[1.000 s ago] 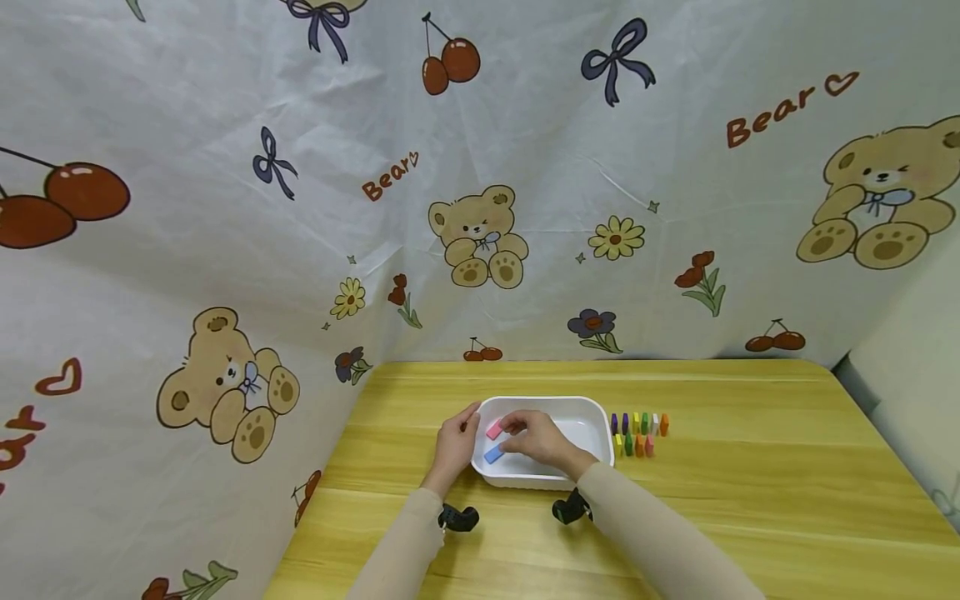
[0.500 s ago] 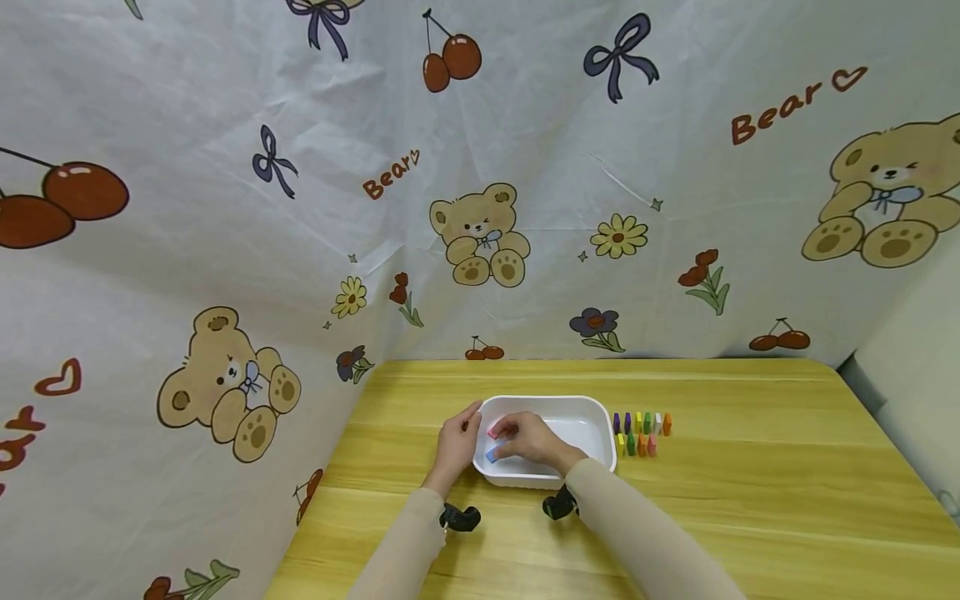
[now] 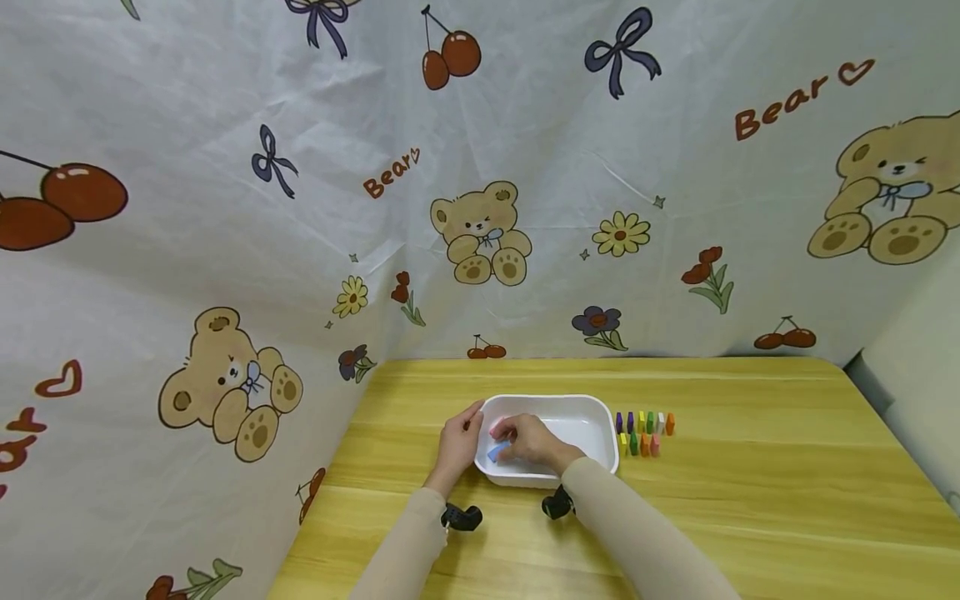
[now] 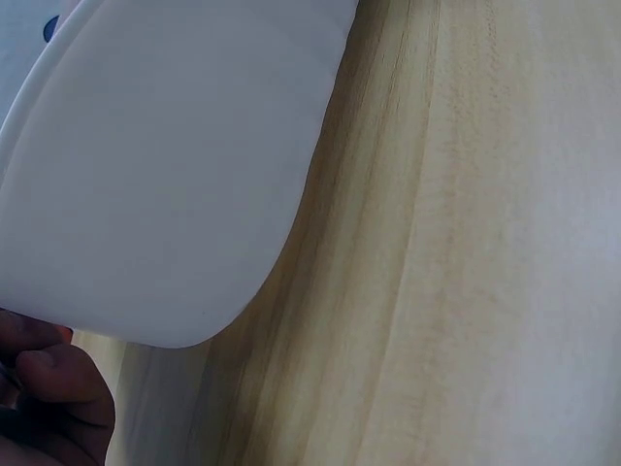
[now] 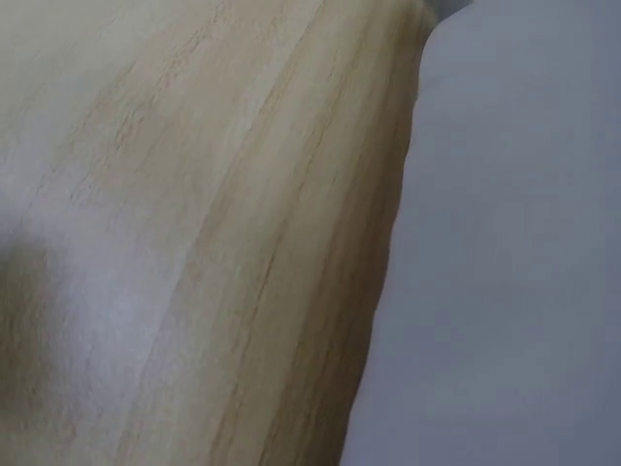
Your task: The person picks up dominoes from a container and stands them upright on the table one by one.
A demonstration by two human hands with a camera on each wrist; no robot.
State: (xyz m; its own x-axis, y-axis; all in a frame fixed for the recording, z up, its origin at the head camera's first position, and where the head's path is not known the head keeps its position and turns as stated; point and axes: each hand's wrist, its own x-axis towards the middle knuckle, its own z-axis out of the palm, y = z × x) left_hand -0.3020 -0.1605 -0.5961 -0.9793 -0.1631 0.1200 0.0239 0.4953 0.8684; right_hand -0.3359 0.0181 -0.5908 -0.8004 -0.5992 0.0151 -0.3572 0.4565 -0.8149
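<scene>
A white tray (image 3: pixel 570 408) stands on the table. My left hand (image 3: pixel 456 440) grips its left end, with the thumb along the rim. In the left wrist view, curled fingers (image 4: pixel 63 379) show by the tray's corner. Inside the tray at the left lie a pink domino (image 3: pixel 496 428) and a blue domino (image 3: pixel 497 452). My right hand (image 3: pixel 531 442) reaches in over the right part of both, fingers bent and tips right at the dominoes. I cannot tell whether it pinches one. The right wrist view has only the tray's outer wall (image 5: pixel 505 252) and the tabletop.
Right of the tray, several coloured dominoes (image 3: pixel 647 423) stand upright in two rows on the wooden table (image 3: pixel 750 483). A cloth printed with bears (image 3: pixel 483 237) hangs behind the table and along its left side.
My right hand has moved slightly left over the dominoes, then its fingertips drew back a little. Both dominoes have shifted slightly. My left hand has stayed on the tray.
</scene>
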